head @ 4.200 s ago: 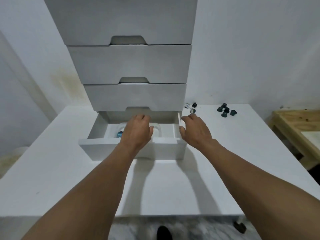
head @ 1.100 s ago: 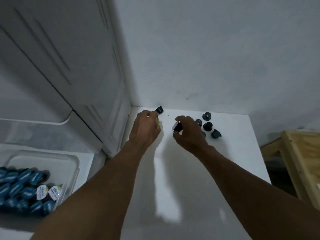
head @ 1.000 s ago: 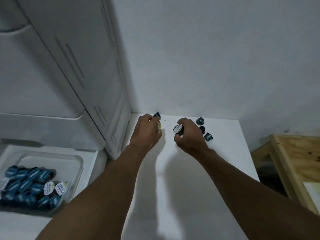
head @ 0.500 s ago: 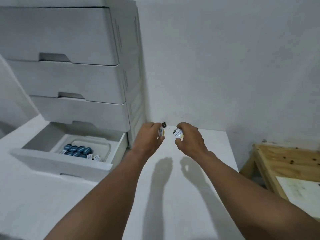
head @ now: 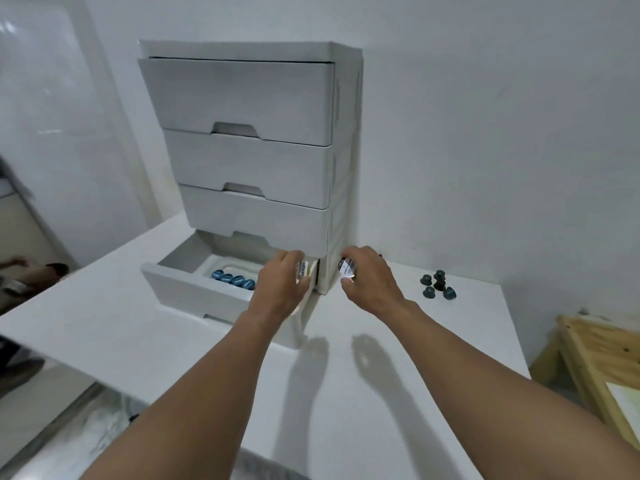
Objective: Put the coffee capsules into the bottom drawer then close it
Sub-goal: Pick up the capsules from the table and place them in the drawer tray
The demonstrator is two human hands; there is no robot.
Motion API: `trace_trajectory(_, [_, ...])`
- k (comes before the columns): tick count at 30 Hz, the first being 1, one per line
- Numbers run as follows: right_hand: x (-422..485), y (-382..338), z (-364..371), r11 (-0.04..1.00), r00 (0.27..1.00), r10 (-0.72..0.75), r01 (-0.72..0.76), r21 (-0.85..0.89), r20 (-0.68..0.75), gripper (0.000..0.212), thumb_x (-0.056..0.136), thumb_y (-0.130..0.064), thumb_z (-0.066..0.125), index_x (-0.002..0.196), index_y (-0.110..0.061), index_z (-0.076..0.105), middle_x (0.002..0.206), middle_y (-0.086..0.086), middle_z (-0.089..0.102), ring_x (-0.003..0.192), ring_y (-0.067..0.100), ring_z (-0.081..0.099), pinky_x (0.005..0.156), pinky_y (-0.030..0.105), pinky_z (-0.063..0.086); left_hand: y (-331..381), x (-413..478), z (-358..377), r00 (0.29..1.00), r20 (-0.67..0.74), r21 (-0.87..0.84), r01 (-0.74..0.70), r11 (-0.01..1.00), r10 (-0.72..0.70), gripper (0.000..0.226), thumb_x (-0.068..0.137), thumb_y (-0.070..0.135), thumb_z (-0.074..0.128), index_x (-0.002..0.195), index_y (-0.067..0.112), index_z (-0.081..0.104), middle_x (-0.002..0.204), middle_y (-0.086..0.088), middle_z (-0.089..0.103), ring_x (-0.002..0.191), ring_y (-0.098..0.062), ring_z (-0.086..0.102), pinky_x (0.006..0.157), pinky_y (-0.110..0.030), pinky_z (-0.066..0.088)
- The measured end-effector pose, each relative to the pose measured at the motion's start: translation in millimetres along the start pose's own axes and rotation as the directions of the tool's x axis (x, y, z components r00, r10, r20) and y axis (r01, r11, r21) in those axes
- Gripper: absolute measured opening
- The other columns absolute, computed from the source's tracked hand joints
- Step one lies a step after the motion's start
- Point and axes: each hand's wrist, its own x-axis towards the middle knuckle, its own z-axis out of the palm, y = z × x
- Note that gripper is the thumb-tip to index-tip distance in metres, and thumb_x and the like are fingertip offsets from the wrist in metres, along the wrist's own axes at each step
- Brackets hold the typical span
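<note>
The bottom drawer (head: 194, 292) of a white drawer unit (head: 263, 140) stands pulled out on the white table. Inside it a clear tray holds several blue coffee capsules (head: 232, 279). My left hand (head: 282, 289) grips a capsule (head: 303, 270) with a white foil lid, just over the drawer's right end. My right hand (head: 369, 280) grips another capsule (head: 346, 270) beside the unit's right front corner. Several dark capsules (head: 437, 285) lie loose on the table to the right, near the wall.
The table (head: 138, 323) runs left to a front edge with floor below. A light wooden bench (head: 602, 355) stands at the right. The three upper drawers are shut. Another person's hand (head: 20, 268) shows at the far left.
Both hands lifted a capsule each from the table by the wall and carried them left toward the open drawer. My view swung left and back, bringing the whole drawer unit into sight.
</note>
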Motion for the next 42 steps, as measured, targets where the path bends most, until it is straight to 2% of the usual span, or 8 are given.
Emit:
trace_trajectory(5, [16.8,-59.1,42.1,1.0,1.0,-0.021,0.021,0.006,-0.006,0.035,0.084,-0.018,0.062,0.118,-0.018,0.056,0.112,0.006,0.055,0.103,0.025,0.054,0.087,0.031,0.042,-60.9,-3.0,-37.3,1.0,-0.007,-0.027,0.029,0.999,-0.029,0.044,0.08,0.017,0.071,0.121,0.01,0.057,0.116,-0.009,0.061,0.101,-0.027,0.058,0.087,-0.034,0.045])
trace_trajectory(9, [35.6,-104.1,83.0,0.999,1.0,-0.022,0.022,-0.035,-0.009,0.038,0.082,-0.022,0.065,0.118,-0.018,0.057,0.109,0.006,0.062,0.102,0.025,0.056,0.084,0.03,0.042,-121.3,4.2,-68.4,0.999,0.036,-0.065,0.038,0.997,-0.035,0.043,0.078,0.02,0.074,0.118,0.014,0.059,0.112,-0.005,0.065,0.098,-0.024,0.061,0.087,-0.032,0.049])
trace_trajectory(20, [80.8,-168.0,162.6,0.995,0.999,0.046,-0.046,-0.092,-0.004,0.041,0.084,-0.011,0.063,0.124,-0.019,0.058,0.118,0.007,0.055,0.106,0.023,0.055,0.09,0.025,0.04,-240.3,47.9,-106.7,0.988,0.141,-0.064,-0.052,0.997,0.061,0.04,0.081,0.019,0.07,0.12,0.017,0.059,0.112,-0.004,0.062,0.097,-0.02,0.058,0.084,-0.028,0.047])
trace_trajectory(25, [114.8,-162.3,177.8,0.992,0.997,0.08,-0.079,-0.096,-0.001,0.039,0.085,-0.018,0.065,0.123,-0.022,0.059,0.114,0.005,0.051,0.098,0.02,0.055,0.083,0.019,0.037,-265.1,79.5,-88.5,0.984,0.172,-0.046,-0.033,0.998,0.041,0.041,0.082,0.019,0.069,0.122,0.018,0.058,0.111,-0.005,0.055,0.091,-0.016,0.052,0.076,-0.02,0.037])
trace_trajectory(28, [138.9,-147.5,187.5,0.989,0.994,0.111,-0.11,-0.094,0.005,0.036,0.085,-0.019,0.065,0.121,-0.024,0.06,0.11,0.004,0.049,0.094,0.02,0.055,0.081,0.02,0.036,-274.6,98.8,-71.5,0.977,0.21,-0.066,-0.029,0.997,0.042,0.042,0.081,0.019,0.07,0.121,0.018,0.059,0.113,-0.005,0.054,0.097,-0.021,0.056,0.077,-0.021,0.04])
trace_trajectory(33, [177.1,-117.8,209.3,0.982,0.985,0.164,-0.158,-0.1,0.046,0.042,0.084,-0.014,0.065,0.125,-0.021,0.057,0.114,0.004,0.052,0.099,0.022,0.056,0.081,0.023,0.037,-292.8,135.2,-38.6,0.944,0.321,-0.039,-0.071,0.997,0.08,0.039,0.079,0.016,0.069,0.117,0.016,0.06,0.111,-0.006,0.062,0.094,-0.022,0.057,0.079,-0.027,0.043])
trace_trajectory(38, [199.9,-82.0,237.4,0.967,0.965,0.229,-0.211,-0.144,0.125,0.04,0.08,-0.011,0.069,0.119,-0.015,0.058,0.112,0.007,0.055,0.101,0.025,0.056,0.079,0.024,0.037,-308.6,166.0,6.0,0.902,0.424,-0.023,-0.081,0.996,0.083,0.039,0.077,0.016,0.07,0.114,0.015,0.06,0.11,-0.005,0.063,0.096,-0.024,0.058,0.074,-0.021,0.036])
trace_trajectory(42, [199.0,-61.2,258.5,0.944,0.931,0.314,-0.284,-0.169,0.189,0.046,0.081,-0.012,0.07,0.124,-0.017,0.055,0.121,0.006,0.048,0.109,0.022,0.051,0.087,0.021,0.035,-316.6,176.7,39.3,0.844,0.527,-0.034,-0.097,0.995,0.1,0.046,0.08,0.022,0.071,0.123,0.015,0.056,0.118,-0.007,0.053,0.103,-0.025,0.054,0.088,-0.029,0.043])
